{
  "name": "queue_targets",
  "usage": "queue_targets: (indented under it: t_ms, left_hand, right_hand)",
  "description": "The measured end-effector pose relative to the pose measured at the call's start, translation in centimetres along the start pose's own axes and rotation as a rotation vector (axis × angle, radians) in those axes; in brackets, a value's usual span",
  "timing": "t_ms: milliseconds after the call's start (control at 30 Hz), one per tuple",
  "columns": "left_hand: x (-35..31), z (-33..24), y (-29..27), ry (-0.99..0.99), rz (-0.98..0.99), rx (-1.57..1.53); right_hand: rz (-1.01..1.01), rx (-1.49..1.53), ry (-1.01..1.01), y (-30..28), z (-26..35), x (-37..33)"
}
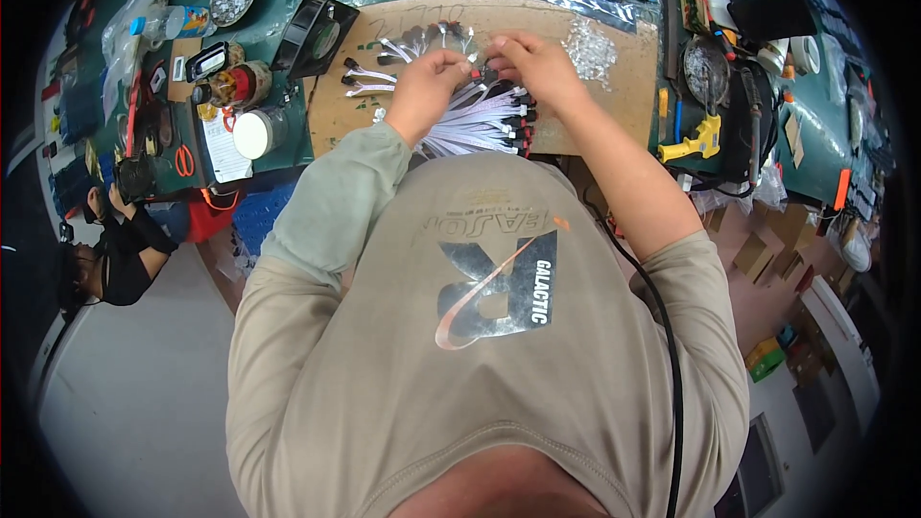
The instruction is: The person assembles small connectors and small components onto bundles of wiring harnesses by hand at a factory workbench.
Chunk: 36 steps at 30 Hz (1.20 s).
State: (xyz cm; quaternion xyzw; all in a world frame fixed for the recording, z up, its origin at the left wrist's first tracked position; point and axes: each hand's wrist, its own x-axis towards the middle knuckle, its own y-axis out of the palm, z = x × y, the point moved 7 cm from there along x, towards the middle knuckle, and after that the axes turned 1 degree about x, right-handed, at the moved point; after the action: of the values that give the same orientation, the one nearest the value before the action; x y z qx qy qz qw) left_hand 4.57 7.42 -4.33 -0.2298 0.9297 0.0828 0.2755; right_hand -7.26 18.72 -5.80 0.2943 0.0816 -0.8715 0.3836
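Observation:
Over a brown board, my two hands work close together. My left hand is closed in a pinch on a cable end with a small white connector at its fingertips. Just to the right, my right hand has its fingers bent and closed; what they hold is too small to tell. Below them lies a fanned bundle of white cables with black and red plugs at the right end. Several other cable ends with white and black plugs stick out left of my left hand.
Small clear plastic pieces lie heaped on the board. A black fan, a white-lidded jar and orange scissors are at left. A yellow glue gun lies at right. Another person sits far left.

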Motion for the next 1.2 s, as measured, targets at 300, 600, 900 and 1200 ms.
queue_targets:
  t_ms: [300,600,900,1200]
  left_hand:
    - [0.9,0.6,-1.2,0.058,-0.030,0.138]
    - [-0.1,-3.4,-0.4,0.232,-0.185,0.979]
    - [1.3,1.8,1.6,0.149,0.139,0.694]
    - [0.1,0.2,0.8,0.294,0.173,1.091]
  right_hand:
    - [0.102,-0.675,-0.237,0.9,2.3,-1.7]
    - [0.074,-0.721,-0.168,-1.1,-0.7,-2.4]
    - [0.087,-0.760,-0.119,-1.1,-1.1,-3.4]
    - [0.064,-0.718,-0.075,-1.8,-1.7,-3.2]
